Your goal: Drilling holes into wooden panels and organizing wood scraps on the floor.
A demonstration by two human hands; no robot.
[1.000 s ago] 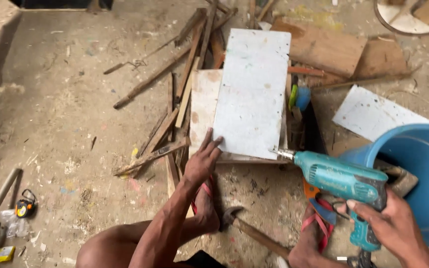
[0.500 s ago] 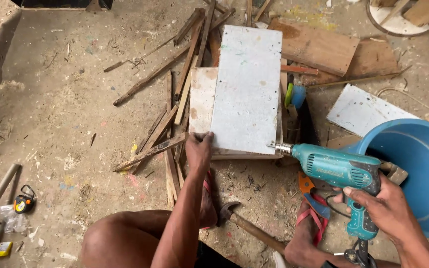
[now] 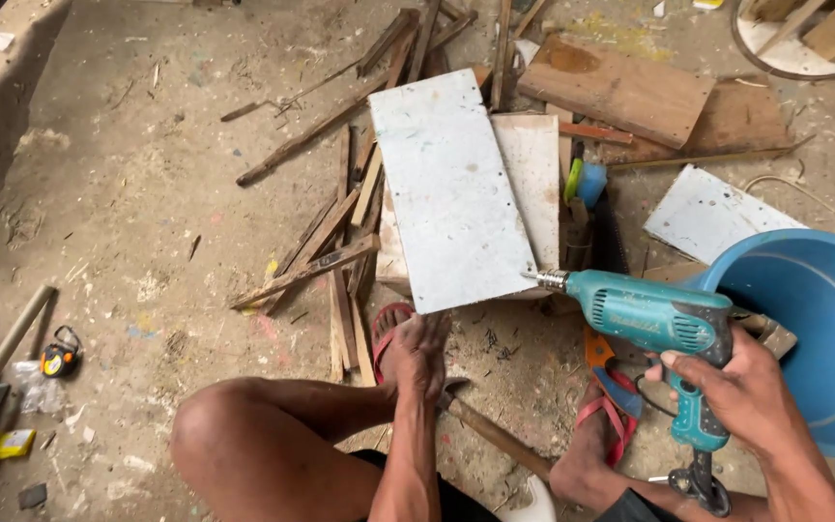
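The floor [image 3: 128, 193] is bare concrete, dusty, stained and strewn with sawdust, chips and small scraps. A loose heap of thin wooden slats [image 3: 340, 242] lies near the centre, brown boards [image 3: 620, 92] lie at the upper right beside a round white object [image 3: 775, 43] cut by the frame edge, and a blue plastic tub [image 3: 814, 329] stands at the right edge. A low concrete ledge [image 3: 2, 87] runs along the upper left; lighting is even and diffuse, without hard shadows.

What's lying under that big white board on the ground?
Under the white board lies a second pale board, showing on its right, plus thin wood strips poking out left. Whatever lies beneath its middle is covered.
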